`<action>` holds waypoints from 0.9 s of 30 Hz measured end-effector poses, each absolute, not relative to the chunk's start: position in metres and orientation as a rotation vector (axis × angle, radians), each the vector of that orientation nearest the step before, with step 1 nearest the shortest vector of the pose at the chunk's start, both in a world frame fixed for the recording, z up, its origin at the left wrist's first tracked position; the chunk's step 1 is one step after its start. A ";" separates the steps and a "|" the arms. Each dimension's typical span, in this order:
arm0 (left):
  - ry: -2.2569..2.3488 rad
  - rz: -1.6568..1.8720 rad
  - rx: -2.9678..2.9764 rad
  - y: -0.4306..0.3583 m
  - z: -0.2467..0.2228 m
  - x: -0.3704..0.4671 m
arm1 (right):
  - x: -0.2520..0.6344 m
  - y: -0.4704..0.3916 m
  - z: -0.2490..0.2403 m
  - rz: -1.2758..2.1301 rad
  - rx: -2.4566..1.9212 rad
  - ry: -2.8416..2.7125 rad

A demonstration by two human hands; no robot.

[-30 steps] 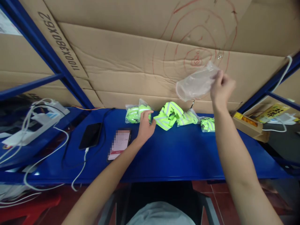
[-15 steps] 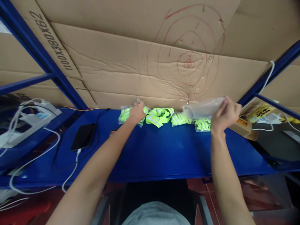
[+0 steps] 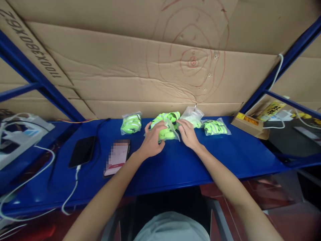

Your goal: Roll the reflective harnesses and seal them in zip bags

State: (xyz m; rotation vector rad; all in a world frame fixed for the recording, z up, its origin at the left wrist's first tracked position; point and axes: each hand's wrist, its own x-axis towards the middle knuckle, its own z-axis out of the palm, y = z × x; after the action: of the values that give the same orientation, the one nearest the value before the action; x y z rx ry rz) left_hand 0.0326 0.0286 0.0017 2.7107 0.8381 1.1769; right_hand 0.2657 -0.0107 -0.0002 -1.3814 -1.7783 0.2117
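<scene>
Now our left hand (image 3: 151, 140) gripped a clear plastic bag of neon-green strips (image 3: 168, 134); our right hand (image 3: 190, 135) had joined it, fingers' hold unclear.

The left hand (image 3: 151, 140) partly hides the clear bag (image 3: 168, 134).

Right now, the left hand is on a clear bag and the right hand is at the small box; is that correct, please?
Not quite: the head view shows the right hand by the clear bag under the left hand, not at the box.
</scene>
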 end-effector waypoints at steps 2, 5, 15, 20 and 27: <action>0.787 1.137 2.733 0.026 0.000 0.034 | 0.263 -0.016 0.002 0.376 -1.337 -1.735; 0.856 1.138 2.727 0.026 0.000 0.034 | 0.255 -0.018 0.000 0.623 -1.276 -1.684; 1.054 1.158 2.700 0.025 0.004 0.030 | 0.244 -0.012 -0.015 0.932 -1.174 -1.457; 1.039 1.157 2.618 0.018 0.008 0.033 | 0.235 -0.016 -0.015 1.093 -1.123 -1.404; 0.877 0.913 2.492 0.017 0.014 0.034 | 0.234 -0.017 -0.020 1.211 -1.062 -1.362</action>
State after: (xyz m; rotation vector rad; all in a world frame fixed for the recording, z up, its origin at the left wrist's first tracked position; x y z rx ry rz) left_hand 0.0339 0.0169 0.0140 2.4915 0.8766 0.9131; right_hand 0.2337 -0.0167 -0.0198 -1.0621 -1.3616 1.2107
